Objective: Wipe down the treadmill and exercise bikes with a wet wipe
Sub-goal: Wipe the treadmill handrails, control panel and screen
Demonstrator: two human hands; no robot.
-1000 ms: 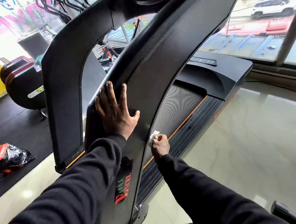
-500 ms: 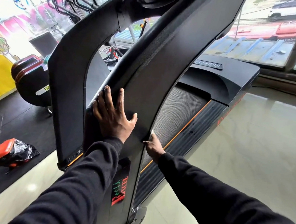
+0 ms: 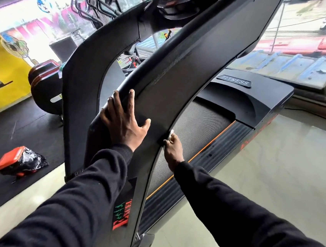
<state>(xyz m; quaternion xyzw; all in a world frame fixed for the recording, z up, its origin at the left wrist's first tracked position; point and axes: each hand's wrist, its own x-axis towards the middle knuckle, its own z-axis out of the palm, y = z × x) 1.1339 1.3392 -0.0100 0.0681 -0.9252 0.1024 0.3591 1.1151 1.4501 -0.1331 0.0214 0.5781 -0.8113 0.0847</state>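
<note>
To clean the near upright [image 3: 169,96] of the treadmill [image 3: 237,101] well, I judged I should press firmly and follow its inner edge in long strokes. My left hand [image 3: 124,124] lay flat and spread on the upright, bracing it. My right hand [image 3: 173,146] pinched the wet wipe [image 3: 170,132] against that inner edge, just beside my left thumb.

Left hand [image 3: 124,123] on treadmill upright [image 3: 172,89]; right hand [image 3: 173,146] beside its edge.
</note>
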